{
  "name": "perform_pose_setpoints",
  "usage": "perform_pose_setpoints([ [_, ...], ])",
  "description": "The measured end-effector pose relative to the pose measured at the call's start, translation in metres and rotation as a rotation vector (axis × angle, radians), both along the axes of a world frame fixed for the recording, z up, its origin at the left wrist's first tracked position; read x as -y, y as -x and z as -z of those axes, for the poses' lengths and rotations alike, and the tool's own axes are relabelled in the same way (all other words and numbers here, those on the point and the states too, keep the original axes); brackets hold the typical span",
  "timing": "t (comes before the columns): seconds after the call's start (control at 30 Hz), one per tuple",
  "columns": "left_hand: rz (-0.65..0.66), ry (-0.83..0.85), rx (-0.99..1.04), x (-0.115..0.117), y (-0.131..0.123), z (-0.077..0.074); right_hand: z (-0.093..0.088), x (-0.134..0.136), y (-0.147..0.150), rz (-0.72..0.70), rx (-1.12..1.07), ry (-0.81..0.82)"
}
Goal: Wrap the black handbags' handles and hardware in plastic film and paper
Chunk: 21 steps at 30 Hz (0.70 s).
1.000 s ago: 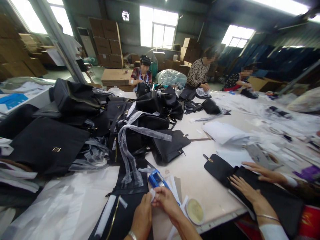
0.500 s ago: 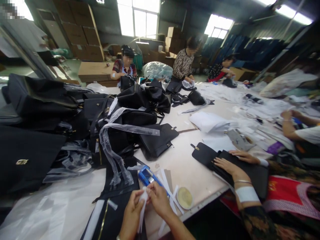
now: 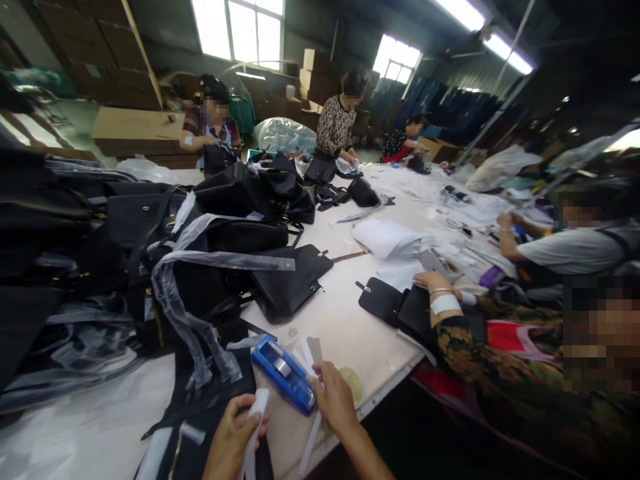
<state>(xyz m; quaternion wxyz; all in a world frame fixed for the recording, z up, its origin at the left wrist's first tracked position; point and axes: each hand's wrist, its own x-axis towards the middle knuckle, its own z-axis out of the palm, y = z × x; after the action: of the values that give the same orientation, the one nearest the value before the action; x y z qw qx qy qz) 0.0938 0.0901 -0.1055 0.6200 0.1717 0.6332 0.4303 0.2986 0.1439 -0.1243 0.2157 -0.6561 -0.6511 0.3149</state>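
Note:
My left hand (image 3: 235,433) pinches a folded white strip (image 3: 256,420) that hangs down past the palm. Beneath it lies a black bag (image 3: 200,407) with a gold zipper (image 3: 176,453) and bits of clear wrap. My right hand (image 3: 336,399) is over loose white and grey strips (image 3: 314,348), its fingers bent together at them; what lies between the fingertips is hidden. Just left of that hand sits a blue tape dispenser (image 3: 283,373). A roll of yellowish tape (image 3: 353,385) is partly covered by the right hand.
Black bags (image 3: 235,193) with clear plastic strips are heaped at left. A co-worker's hand (image 3: 433,283) rests by a black bag (image 3: 385,300) on the right. White sheets (image 3: 385,238) lie mid-table. Other people work across and along the table. The table edge (image 3: 385,387) runs at lower right.
My hands were together at the white strip. The right hand has let go and moved right to the loose strips; the left keeps the strip. The view has turned right.

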Motion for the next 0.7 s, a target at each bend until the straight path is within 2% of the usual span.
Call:
perform_pose_setpoints([
  [0.1, -0.013, -0.008, 0.014, -0.002, -0.003, -0.011, 0.009, -0.001, -0.013, -0.111, 0.032, 0.102],
  [0.17, -0.014, -0.013, 0.021, -0.001, -0.004, -0.014, 0.014, -0.002, -0.012, -0.110, 0.049, 0.143],
  [0.3, -0.012, -0.021, 0.023, 0.004, 0.000, -0.006, 0.012, -0.005, -0.006, -0.083, 0.046, 0.183],
  [0.43, 0.044, -0.029, 0.040, 0.010, 0.008, 0.009, -0.006, 0.004, -0.008, -0.124, -0.010, 0.062],
  [0.5, 0.042, -0.045, 0.053, 0.013, 0.009, 0.012, -0.011, 0.012, -0.011, -0.136, -0.047, 0.066],
  [0.6, 0.025, -0.060, 0.062, 0.014, 0.009, 0.009, -0.008, 0.022, -0.016, -0.081, -0.087, 0.207],
  [0.7, 0.020, -0.061, 0.067, 0.013, 0.008, 0.003, 0.004, 0.025, -0.021, -0.026, -0.091, 0.276],
])
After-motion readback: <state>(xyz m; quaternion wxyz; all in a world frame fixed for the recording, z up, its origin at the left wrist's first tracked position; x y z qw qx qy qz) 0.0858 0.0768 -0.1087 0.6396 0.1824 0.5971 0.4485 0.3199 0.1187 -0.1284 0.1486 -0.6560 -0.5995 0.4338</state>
